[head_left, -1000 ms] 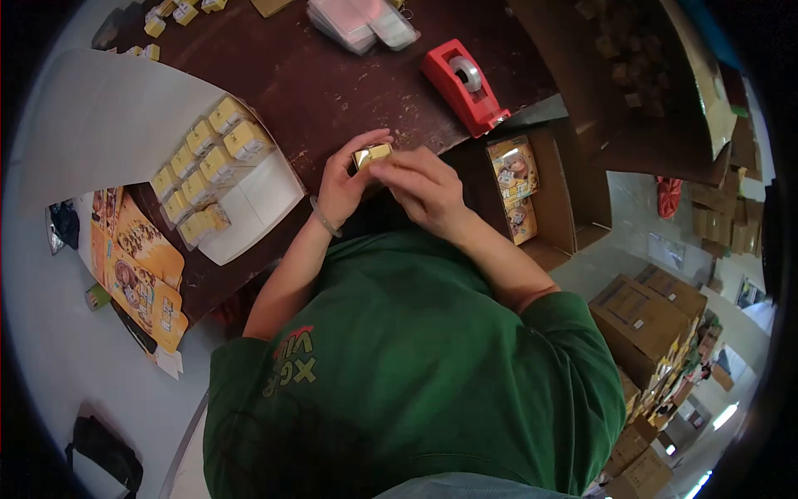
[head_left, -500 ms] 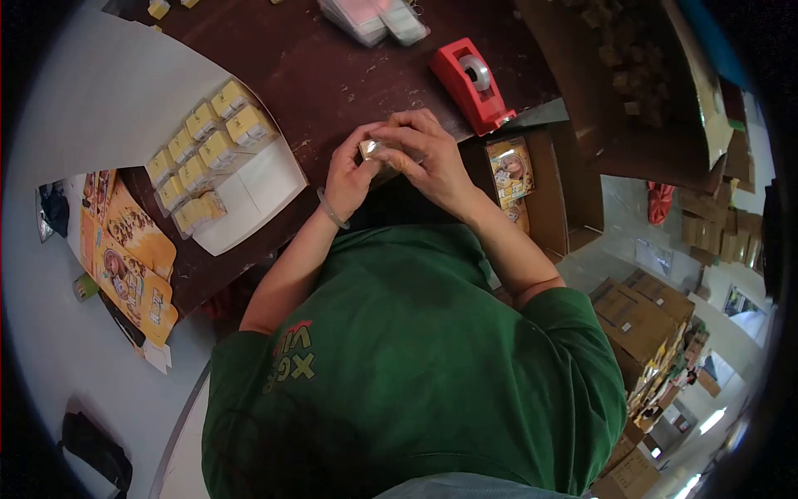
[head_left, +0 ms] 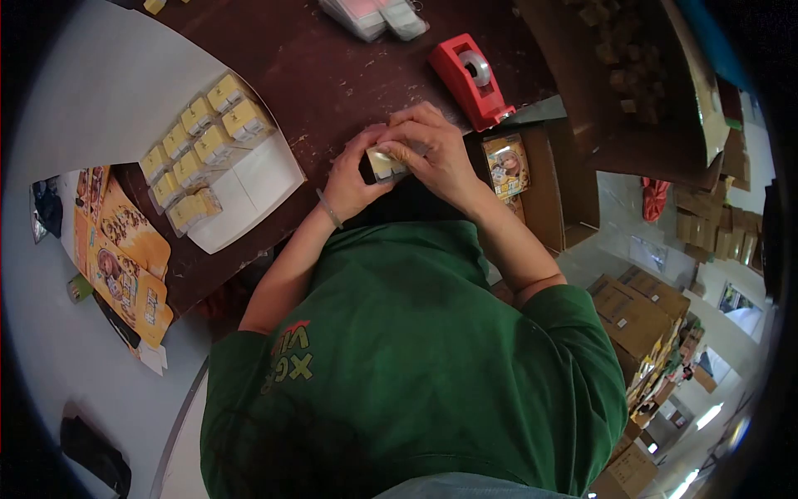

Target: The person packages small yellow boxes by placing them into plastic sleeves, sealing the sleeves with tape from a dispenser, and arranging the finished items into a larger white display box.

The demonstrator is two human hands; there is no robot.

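Observation:
Both hands meet above the near edge of the dark table, around a small yellow-and-white pack [head_left: 384,165] that seems to be in clear plastic. My left hand [head_left: 349,180] wraps its far and left side, fingers curled. My right hand [head_left: 439,151] pinches it from above with thumb and fingers, covering part of it. To the left, a white cardboard tray [head_left: 270,181] bears several similar yellow-and-white packs [head_left: 214,148] in rows. A red tape dispenser [head_left: 457,71] with a clear roll stands beyond my right hand.
An open cardboard carton [head_left: 546,187] at right holds a printed orange box [head_left: 506,165]. A larger carton [head_left: 665,141] stands above it. Printed orange cardboard [head_left: 125,270] lies at left. Clear plastic bags [head_left: 374,18] rest at the table's far side. Stacked cartons [head_left: 636,312] stand farther right.
The pack has turned between my hands, so its yellow-and-white face now shows more. My right thumb and fingers have shifted over it. The camera view has moved slightly.

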